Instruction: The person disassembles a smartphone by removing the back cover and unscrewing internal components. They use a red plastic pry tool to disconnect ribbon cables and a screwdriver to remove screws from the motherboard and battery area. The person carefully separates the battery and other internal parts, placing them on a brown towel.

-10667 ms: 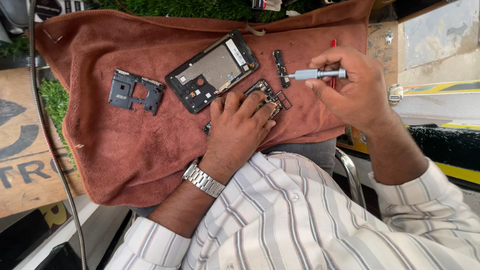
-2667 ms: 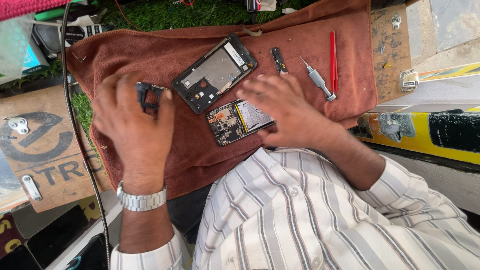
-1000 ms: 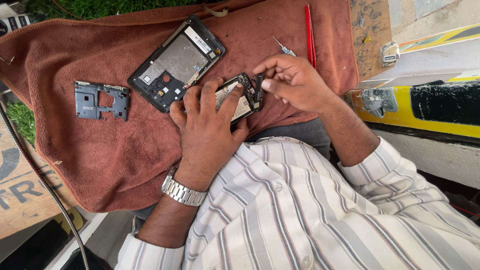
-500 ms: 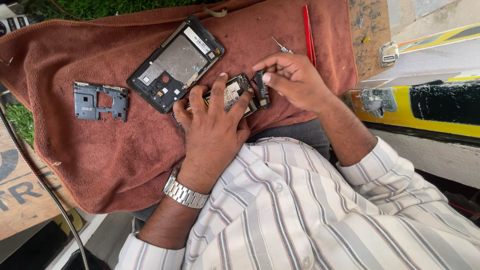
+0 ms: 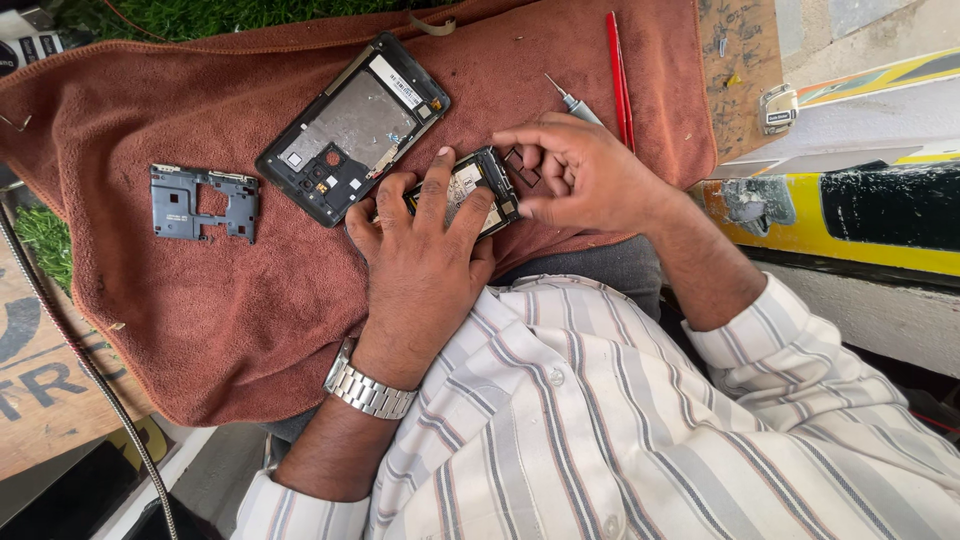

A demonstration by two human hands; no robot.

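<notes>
Holding a small phone board [image 5: 470, 190] down on a brown towel [image 5: 200, 300], the left hand [image 5: 420, 260] lies flat over it with its fingers spread. The fingers press on top of the board, so only the far end of it peeks out. The hand is closed on the board from above, not wrapped all the way round it.

The right hand [image 5: 585, 180] is just to the right of the board. Its thumb touches the right end of the board and its fingers curl over the top, with a small gap inside the curl. I cannot tell if it pinches anything tiny between the tips.

The board sits near the middle of the towel, close to the person's striped shirt [image 5: 620, 420]. A silver watch [image 5: 368, 385] is on the left wrist.

Just to the far left of the board lies an open black phone shell [image 5: 350, 130], tilted on the towel. Further left is a flat grey cover plate [image 5: 203, 202], well apart from the hands. On the far right of the towel lie a thin red tool [image 5: 617, 70] and a small screwdriver [image 5: 572, 100], partly hidden behind the right hand. A little black frame [image 5: 522, 168] lies between the board and the right hand's fingers.
</notes>
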